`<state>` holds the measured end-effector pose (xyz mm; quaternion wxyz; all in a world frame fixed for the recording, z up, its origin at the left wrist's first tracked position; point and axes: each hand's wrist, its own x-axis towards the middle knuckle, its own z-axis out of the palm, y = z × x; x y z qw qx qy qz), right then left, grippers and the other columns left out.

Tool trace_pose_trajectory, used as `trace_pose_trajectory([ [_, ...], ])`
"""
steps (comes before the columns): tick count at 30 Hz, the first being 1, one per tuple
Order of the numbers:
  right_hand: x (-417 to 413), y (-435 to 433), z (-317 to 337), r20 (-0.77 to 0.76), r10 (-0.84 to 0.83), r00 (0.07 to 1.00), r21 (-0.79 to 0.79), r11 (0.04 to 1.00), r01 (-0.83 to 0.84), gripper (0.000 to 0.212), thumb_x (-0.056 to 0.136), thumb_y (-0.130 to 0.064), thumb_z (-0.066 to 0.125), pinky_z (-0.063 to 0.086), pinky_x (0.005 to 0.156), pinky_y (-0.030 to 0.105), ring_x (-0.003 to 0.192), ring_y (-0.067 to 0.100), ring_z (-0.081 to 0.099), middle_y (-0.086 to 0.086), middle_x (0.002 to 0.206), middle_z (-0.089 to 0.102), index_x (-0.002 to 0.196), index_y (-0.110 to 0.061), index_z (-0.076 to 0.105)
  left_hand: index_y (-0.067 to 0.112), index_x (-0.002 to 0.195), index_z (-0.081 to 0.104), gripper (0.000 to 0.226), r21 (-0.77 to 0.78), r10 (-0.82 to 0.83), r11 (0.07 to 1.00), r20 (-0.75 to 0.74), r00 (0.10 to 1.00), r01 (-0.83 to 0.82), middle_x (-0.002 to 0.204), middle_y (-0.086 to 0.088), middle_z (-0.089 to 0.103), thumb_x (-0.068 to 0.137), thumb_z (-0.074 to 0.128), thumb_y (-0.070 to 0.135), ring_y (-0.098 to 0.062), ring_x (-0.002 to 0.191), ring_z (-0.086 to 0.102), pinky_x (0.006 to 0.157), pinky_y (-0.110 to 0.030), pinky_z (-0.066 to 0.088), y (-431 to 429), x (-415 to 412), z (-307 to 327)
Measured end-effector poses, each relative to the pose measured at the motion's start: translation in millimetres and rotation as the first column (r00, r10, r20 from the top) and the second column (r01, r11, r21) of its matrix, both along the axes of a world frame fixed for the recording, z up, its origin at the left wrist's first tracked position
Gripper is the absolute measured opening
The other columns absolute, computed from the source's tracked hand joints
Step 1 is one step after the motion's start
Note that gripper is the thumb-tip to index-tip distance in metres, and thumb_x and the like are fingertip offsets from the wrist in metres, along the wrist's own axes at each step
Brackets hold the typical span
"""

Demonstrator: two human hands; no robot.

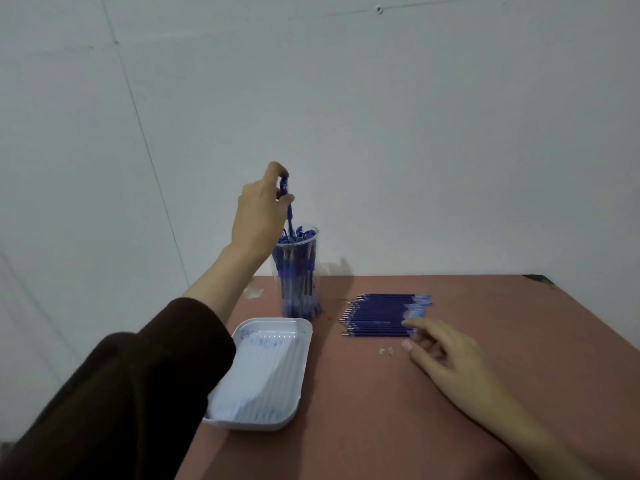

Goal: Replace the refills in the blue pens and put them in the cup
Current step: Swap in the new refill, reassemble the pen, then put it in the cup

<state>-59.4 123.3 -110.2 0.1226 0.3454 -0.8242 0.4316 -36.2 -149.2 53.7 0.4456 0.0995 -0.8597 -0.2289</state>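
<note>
Left hand (259, 213) pinches a blue pen (289, 216) over the cup (298, 271); right hand (441, 353), spread, reaches the refills (377, 313).

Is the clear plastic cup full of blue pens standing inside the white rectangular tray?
No, the clear plastic cup stands on the reddish table, just beyond the far rim of the white rectangular tray.

Desk (450, 410): reddish-brown; I see it meet the pale wall (415, 133).
Tray (263, 423): white plastic, on the desk's left part.
Scraps (386, 351): two pale bits, mid-desk.
</note>
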Motion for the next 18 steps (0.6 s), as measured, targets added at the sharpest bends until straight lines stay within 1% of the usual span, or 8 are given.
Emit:
trace_pose_trajectory([
  [3, 1.5, -0.4, 1.1, -0.006, -0.003, 1.0, 0.008, 1.0, 0.003, 0.023, 0.086, -0.027, 0.065, 0.041, 0.073, 0.01, 0.087, 0.002, 0.054, -0.012, 0.087, 0.06, 0.105, -0.038, 0.059, 0.012, 0.111, 0.055, 0.021, -0.07, 0.084, 0.995, 0.11, 0.99, -0.077, 0.094, -0.015, 0.066, 0.09, 0.058, 0.01, -0.034, 0.081, 0.061, 0.069, -0.041, 0.051, 0.7, -6.0, 0.4],
  [8, 2.4, -0.4, 3.4, 0.013, 0.001, 1.0, 0.022, 1.0, -0.001, 0.022, 0.086, -0.028, 0.064, 0.041, 0.074, 0.011, 0.088, 0.003, 0.054, -0.011, 0.088, 0.06, 0.105, -0.039, 0.059, 0.009, 0.105, 0.07, 0.02, -0.213, 0.234, 0.961, 0.28, 0.931, -0.177, 0.1, -0.013, 0.069, 0.093, 0.055, 0.017, -0.032, 0.089, 0.062, 0.069, -0.031, 0.043, -4.9, -13.9, -16.0],
  [11, 2.8, -0.2, 2.8, 0.033, 0.003, 0.999, 0.017, 1.0, -0.003, 0.023, 0.087, -0.028, 0.064, 0.041, 0.074, 0.009, 0.089, 0.002, 0.054, -0.011, 0.089, 0.06, 0.104, -0.041, 0.058, 0.001, 0.076, 0.068, 0.043, -0.212, 0.25, 0.959, 0.309, 0.918, -0.19, 0.08, -0.018, 0.064, 0.096, 0.049, 0.033, -0.03, 0.08, 0.057, 0.061, -0.03, 0.039, -7.5, -11.9, -27.8],
  [13, 3.0, -0.4, 1.9, 0.035, -0.001, 0.999, 0.028, 1.0, 0.0, 0.023, 0.086, -0.031, 0.062, 0.042, 0.075, 0.012, 0.089, 0.003, 0.055, -0.012, 0.089, 0.06, 0.104, -0.045, 0.056, 0.005, 0.058, 0.055, 0.054, -0.195, 0.237, 0.964, 0.319, 0.918, -0.181, 0.075, -0.02, 0.062, 0.098, 0.043, 0.04, -0.029, 0.095, 0.055, 0.061, -0.031, 0.036, -8.5, -9.8, -34.0],
  [14, 2.8, -0.3, 1.7, 0.036, -0.007, 0.999, 0.035, 0.999, 0.005, 0.022, 0.086, -0.033, 0.062, 0.043, 0.075, 0.014, 0.089, 0.004, 0.055, -0.012, 0.09, 0.06, 0.103, -0.045, 0.056, 0.007, 0.055, 0.051, 0.055, -0.191, 0.226, 0.967, 0.322, 0.919, -0.171, 0.073, -0.019, 0.063, 0.098, 0.042, 0.039, -0.027, 0.104, 0.051, 0.062, -0.031, 0.036, -8.1, -8.3, -35.3],
  [16, 3.1, -0.3, 2.3, 0.039, -0.013, 0.999, 0.041, 0.999, 0.012, 0.02, 0.087, -0.033, 0.061, 0.043, 0.075, 0.014, 0.088, 0.004, 0.055, -0.012, 0.09, 0.06, 0.103, -0.045, 0.056, 0.005, 0.059, 0.056, 0.054, -0.185, 0.201, 0.972, 0.338, 0.919, -0.144, 0.074, -0.018, 0.065, 0.099, 0.04, 0.039, -0.028, 0.113, 0.044, 0.066, -0.032, 0.037, -5.7, -4.7, -34.9],
  [17, 3.5, -0.2, 2.8, 0.037, -0.016, 0.999, 0.043, 0.999, 0.014, 0.02, 0.087, -0.033, 0.061, 0.042, 0.075, 0.014, 0.087, 0.002, 0.055, -0.012, 0.089, 0.06, 0.102, -0.044, 0.057, 0.003, 0.069, 0.063, 0.052, -0.182, 0.19, 0.974, 0.34, 0.921, -0.134, 0.082, -0.018, 0.068, 0.099, 0.039, 0.038, -0.029, 0.117, 0.043, 0.07, -0.034, 0.038, -3.5, -3.3, -34.2],
  [18, 3.9, -0.3, 2.9, 0.027, -0.022, 0.999, 0.044, 0.999, 0.021, 0.019, 0.087, -0.032, 0.062, 0.042, 0.075, 0.015, 0.087, 0.001, 0.055, -0.012, 0.089, 0.06, 0.102, -0.043, 0.058, 0.003, 0.087, 0.069, 0.047, -0.177, 0.18, 0.976, 0.323, 0.929, -0.127, 0.096, -0.017, 0.069, 0.099, 0.039, 0.037, -0.03, 0.12, 0.04, 0.078, -0.036, 0.039, -0.7, -2.3, -33.9],
])
